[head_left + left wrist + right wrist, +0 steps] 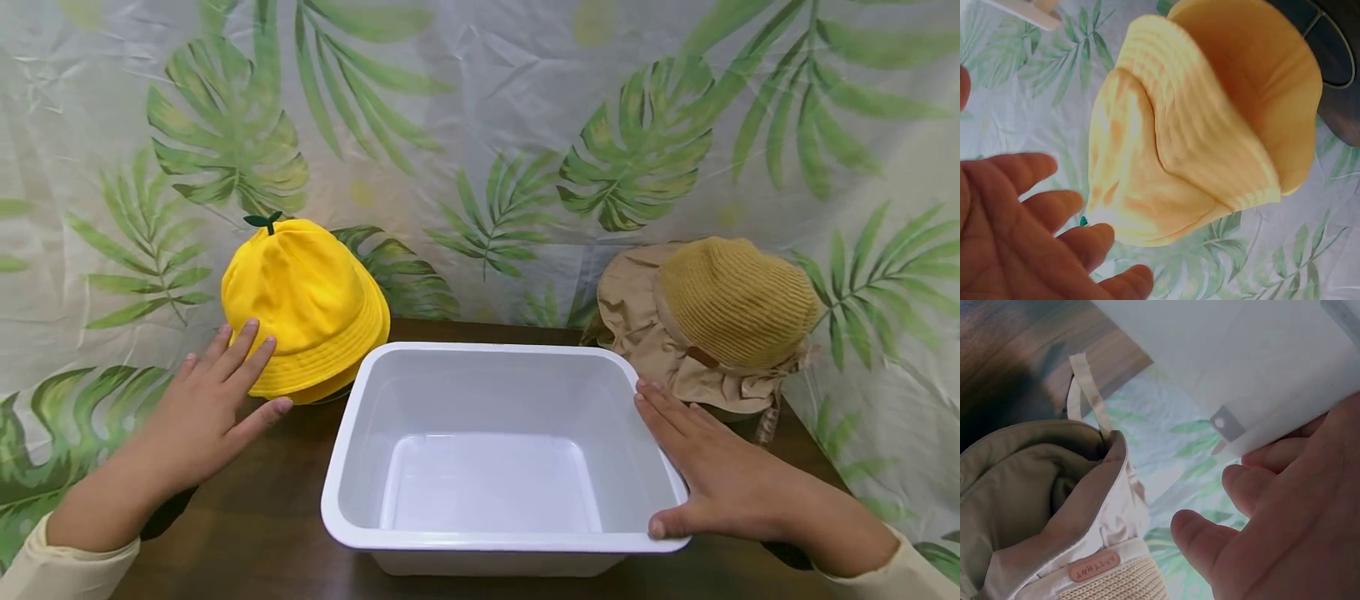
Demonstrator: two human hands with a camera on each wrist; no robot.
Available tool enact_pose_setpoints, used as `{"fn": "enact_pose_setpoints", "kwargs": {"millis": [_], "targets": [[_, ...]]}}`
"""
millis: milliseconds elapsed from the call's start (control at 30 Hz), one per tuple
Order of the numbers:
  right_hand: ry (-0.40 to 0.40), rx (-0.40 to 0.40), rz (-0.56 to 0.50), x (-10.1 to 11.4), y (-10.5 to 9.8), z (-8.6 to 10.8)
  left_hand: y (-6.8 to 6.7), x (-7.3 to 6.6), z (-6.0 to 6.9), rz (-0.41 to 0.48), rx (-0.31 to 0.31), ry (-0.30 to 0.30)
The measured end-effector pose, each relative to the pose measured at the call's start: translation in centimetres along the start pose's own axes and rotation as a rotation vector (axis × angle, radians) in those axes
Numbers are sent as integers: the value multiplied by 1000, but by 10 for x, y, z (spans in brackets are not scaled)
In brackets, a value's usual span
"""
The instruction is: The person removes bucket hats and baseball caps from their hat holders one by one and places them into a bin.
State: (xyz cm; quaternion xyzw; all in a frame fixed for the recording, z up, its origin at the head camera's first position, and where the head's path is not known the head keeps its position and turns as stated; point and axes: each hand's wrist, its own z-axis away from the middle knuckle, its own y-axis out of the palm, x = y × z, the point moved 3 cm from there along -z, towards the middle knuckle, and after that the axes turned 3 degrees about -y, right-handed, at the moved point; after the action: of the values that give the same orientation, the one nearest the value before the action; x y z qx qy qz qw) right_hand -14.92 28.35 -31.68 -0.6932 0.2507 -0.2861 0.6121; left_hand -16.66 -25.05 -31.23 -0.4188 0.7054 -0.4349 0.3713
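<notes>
My left hand (213,417) hovers with spread fingers in front of a yellow bucket hat (300,287) that has a small green sprout on top. In the left wrist view, the fingertips lie close to the crown of the hat (1191,125); whether they touch it I cannot tell. A white rectangular basin (495,540), with nothing in it, stands in the middle. On its right rim rests my right hand (723,475), fingers extended along the side and thumb on the front corner. Behind that hand sits a tan hat (738,300) with a ribbed crown and wide ruffled brim.
All of this stands on a dark brown wooden table (255,533). A pale cloth (495,100) printed with green leaves hangs behind and beside it. Straps (1088,387) hang from the tan hat. A dark rounded thing (1338,106) shows beneath the yellow hat.
</notes>
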Motion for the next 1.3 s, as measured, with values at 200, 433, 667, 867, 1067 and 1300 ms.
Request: {"fn": "enact_pose_setpoints", "kwargs": {"millis": [200, 433, 667, 867, 1067, 1300], "targets": [[8, -3, -16, 0, 1, 1, -21, 5, -28, 43, -69, 47], [1, -14, -6, -1, 3, 3, -39, 9, -61, 62, -96, 54], [-14, -26, 3, -2, 5, 4, -49, 6, -86, -26, -111, 110], [-16, -21, -11, -2, 5, 4, -63, 11, -112, -55, -77, 120], [-24, -20, -14, -1, 4, 3, -71, 20, -134, -104, -38, 155], [-43, -26, -11, -1, 4, 2, -69, 42, -154, -27, 111, 105]]}}
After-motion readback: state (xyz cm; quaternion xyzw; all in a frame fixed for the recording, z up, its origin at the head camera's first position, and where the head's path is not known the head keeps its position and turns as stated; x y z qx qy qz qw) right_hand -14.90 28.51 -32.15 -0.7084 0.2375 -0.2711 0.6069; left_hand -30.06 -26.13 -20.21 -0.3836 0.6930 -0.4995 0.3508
